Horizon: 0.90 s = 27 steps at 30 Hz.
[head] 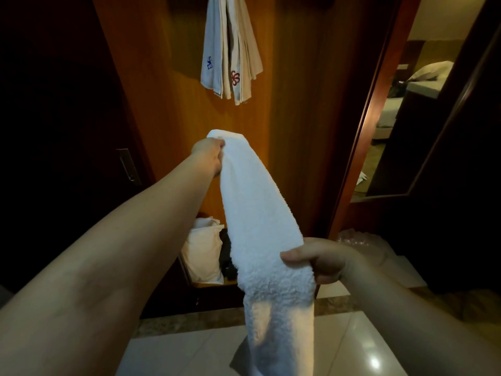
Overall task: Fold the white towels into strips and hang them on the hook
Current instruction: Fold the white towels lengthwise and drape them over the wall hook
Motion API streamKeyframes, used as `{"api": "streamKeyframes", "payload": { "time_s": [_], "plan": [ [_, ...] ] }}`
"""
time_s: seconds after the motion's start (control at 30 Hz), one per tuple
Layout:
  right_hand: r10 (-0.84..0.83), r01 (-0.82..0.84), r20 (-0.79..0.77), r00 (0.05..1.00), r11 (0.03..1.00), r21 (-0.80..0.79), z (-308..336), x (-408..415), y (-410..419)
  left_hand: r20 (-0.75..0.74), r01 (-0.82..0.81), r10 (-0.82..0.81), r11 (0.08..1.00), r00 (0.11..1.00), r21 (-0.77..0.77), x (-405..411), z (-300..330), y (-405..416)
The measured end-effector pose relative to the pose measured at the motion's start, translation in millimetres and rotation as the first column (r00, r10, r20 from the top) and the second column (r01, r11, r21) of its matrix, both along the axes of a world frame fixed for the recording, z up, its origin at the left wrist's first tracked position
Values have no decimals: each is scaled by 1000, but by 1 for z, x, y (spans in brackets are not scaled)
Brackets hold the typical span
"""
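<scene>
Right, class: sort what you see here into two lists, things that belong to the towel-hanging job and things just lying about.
Part of the job:
towel, folded into a strip
left hand gripping its top
right hand gripping it lower down
hung towels above

Lying about:
pillow
mirror
door handle

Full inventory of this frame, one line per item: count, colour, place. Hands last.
folded towel: 1, white, centre, stretched as a strip between both hands
hanging towels: several, exact count unclear, white with blue and red embroidery, top centre on the wooden panel
wooden panel: 1, brown, behind the towels
white bag: 1, white, low shelf, left of the strip
mirror: 1, right, reflecting a bed
left hand: grips the strip's upper end
right hand: pinches the strip lower down
</scene>
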State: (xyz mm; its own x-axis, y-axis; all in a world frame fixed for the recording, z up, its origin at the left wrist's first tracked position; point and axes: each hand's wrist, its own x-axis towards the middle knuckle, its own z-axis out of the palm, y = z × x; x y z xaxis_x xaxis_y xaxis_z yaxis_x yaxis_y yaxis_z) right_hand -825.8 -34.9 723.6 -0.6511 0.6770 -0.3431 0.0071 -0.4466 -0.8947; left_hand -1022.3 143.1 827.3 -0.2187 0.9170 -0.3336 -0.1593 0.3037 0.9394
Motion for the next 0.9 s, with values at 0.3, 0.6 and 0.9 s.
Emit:
{"api": "streamKeyframes", "payload": {
  "time_s": [0.3, 0.6, 0.9],
  "plan": [
    [-245, 265, -152, 957, 956, 128, 64, -5, 22, -154, 415, -441, 893, 884, -176, -26, -53, 11],
    [-682, 625, -5, 732, 668, 403, 102, -28, 55, -324, 228, -13, 736, 946, 637, -10, -79, -137],
    [-816, 634, 48, 577, 484, 603, 134, -59, 77, -685, 310, 139, 815, 715, 489, 14, -107, -116]
  ]
}}
